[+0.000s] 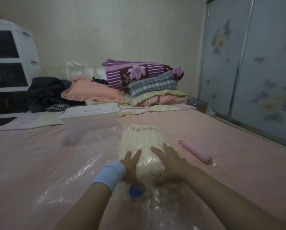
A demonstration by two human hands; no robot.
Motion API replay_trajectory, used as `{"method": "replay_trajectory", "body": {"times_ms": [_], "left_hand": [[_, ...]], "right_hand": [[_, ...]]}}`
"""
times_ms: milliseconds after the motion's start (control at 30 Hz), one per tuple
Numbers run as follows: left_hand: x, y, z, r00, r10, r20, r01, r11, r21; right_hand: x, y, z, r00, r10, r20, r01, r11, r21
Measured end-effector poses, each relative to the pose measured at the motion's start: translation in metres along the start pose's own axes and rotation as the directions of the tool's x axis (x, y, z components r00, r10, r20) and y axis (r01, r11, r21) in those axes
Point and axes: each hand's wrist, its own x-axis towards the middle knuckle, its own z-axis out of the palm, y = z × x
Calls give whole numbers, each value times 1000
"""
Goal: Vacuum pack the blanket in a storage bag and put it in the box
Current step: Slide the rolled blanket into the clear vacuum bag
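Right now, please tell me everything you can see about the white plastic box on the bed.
The box is white, slightly see-through plastic, rectangular, narrowing toward the bottom. Its lid is on, with a flat handle in its top. It stands upright on the pink bed sheet, beyond the clear storage bag and left of the rolled blanket. Its near corner seems to meet the bag's edge. Neither hand touches it. What is inside cannot be seen.

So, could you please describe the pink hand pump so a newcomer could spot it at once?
Start at the pink bed. Right of the bagged blanket under both hands, a slim tube lies alone on the sheet: the pink hand pump. It is the only rigid cylinder there.
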Motion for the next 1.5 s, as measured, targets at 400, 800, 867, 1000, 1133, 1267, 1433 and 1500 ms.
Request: {"method": "replay_trajectory", "body": {"times_ms": [400,800,867,1000,1133,1267,1433,1500], "left_hand": [[165,9,-27,978,33,-207,-53,994,-92],[185,34,-39,927,-129,-351,90,988,-126],[166,41,-31,872,-96,-481,70,995,-71],[133,65,-7,712,182,-678,-171,982,85],[100,105,18,857,291,-426,-286,955,78],[86,128,64,978,186,-94,-173,976,131],[83,146,85,995,93,-46,-74,946,315],[80,158,79,983,120,-138,-75,953,292]], "right_hand": [[130,71,-8,966,-8,-258,-56,970,-237],[171,104,-28,988,-23,-152,-41,913,-406],[153,98,-31,992,-28,-124,-31,891,-453],[94,94,-33,998,-40,-45,10,844,-536],[38,119,-8,996,63,-56,-81,890,-450],[-9,157,26,989,94,-110,-129,918,-376],[-39,194,61,986,158,-47,-164,970,-176],[-44,203,66,989,136,-54,-142,981,-133]]}}
